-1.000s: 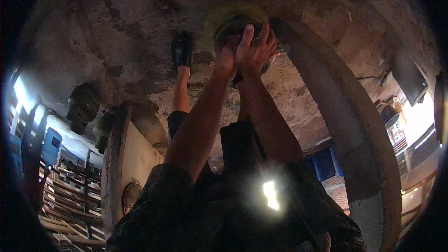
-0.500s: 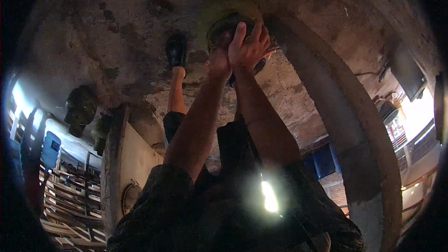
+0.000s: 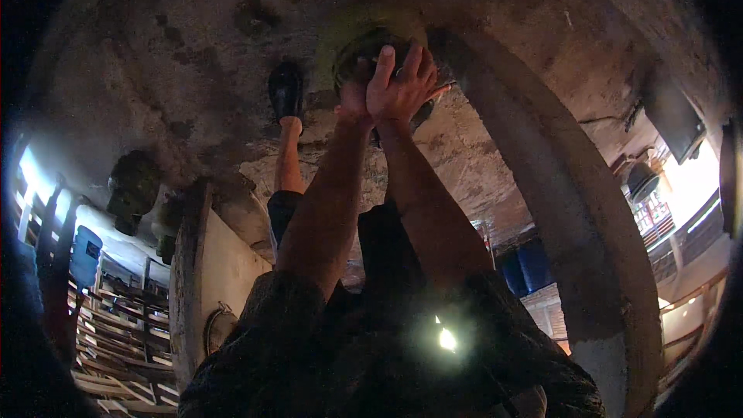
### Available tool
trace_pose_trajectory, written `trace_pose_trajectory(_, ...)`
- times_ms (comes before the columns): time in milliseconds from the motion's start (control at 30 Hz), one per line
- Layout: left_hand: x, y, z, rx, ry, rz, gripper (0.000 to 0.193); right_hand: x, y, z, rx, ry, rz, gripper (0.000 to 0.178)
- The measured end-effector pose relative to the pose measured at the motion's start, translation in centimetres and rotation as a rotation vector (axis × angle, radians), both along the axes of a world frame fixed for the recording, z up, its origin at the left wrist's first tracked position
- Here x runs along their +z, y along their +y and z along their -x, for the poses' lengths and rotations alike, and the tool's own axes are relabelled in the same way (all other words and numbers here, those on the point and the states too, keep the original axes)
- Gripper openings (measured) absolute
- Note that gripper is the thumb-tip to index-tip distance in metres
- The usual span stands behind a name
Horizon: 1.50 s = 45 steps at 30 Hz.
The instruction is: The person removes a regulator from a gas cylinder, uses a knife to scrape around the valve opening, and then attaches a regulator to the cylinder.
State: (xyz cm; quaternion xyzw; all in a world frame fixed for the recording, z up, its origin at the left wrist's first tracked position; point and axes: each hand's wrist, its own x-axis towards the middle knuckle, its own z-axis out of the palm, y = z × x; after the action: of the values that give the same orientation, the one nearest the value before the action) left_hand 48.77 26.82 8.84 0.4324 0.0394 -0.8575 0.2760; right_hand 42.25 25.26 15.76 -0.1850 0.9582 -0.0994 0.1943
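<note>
Both my arms reach forward to a dark round thing [image 3: 352, 54] with a greenish patch around it, on the stained floor [image 3: 209, 101]. Shadow hides what it is. My right hand [image 3: 401, 85] lies over it with thumb raised and fingers spread, gripping nothing that I can see. Close against its wrist is my left hand [image 3: 355, 99], whose fingers are lost in the dark under and behind the right one. A dark shoe [image 3: 286, 93] of mine rests on the floor to the left of the hands.
A thick curved concrete ledge [image 3: 557, 178] runs along the right. Mossy dark pots [image 3: 133, 186] stand at left, beside a pale partition [image 3: 224, 255]. Farther off are a wooden slat rack [image 3: 124, 340], a blue jug [image 3: 85, 255], blue barrels [image 3: 526, 267] and a dark bucket [image 3: 642, 182].
Both hands appear slightly lower and farther left in the picture, still together over the round thing. The whole view has shifted a little as well.
</note>
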Motion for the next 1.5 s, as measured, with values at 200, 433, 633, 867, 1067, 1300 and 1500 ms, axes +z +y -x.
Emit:
trace_pose_trajectory(200,-0.8,-0.1,0.2,-0.14,-0.18,0.117,0.042,-0.5,0.8,0.4,0.01,0.017,-0.014,0.07)
trace_pose_trajectory(433,-1.8,-0.9,-0.5,-0.337,-0.374,0.236,0.042,-0.7,0.5,0.0,0.011,0.03,0.137,0.069)
trace_pose_trajectory(633,-2.4,-1.0,-0.1,-0.565,-0.549,0.352,0.043,-0.8,0.6,0.1,0.046,0.051,0.09,0.068)
trace_pose_trajectory(867,-2.8,-0.5,-0.3,-0.819,-0.706,0.463,0.043,-1.0,0.8,0.1,0.055,0.06,0.161,0.066)
trace_pose_trajectory(1067,-3.1,-0.2,-0.5,-0.981,-0.783,0.527,0.043,-0.8,0.6,-0.5,0.035,0.125,0.035,0.065)
trace_pose_trajectory(1300,-3.4,0.0,-0.9,-1.139,-0.836,0.576,0.044,-0.3,0.5,-0.2,0.051,0.033,0.055,0.069)
trace_pose_trajectory(1500,-3.7,-0.3,-0.7,-1.298,-0.86,0.602,0.044,-0.2,0.5,-0.2,0.004,0.032,0.073,0.071)
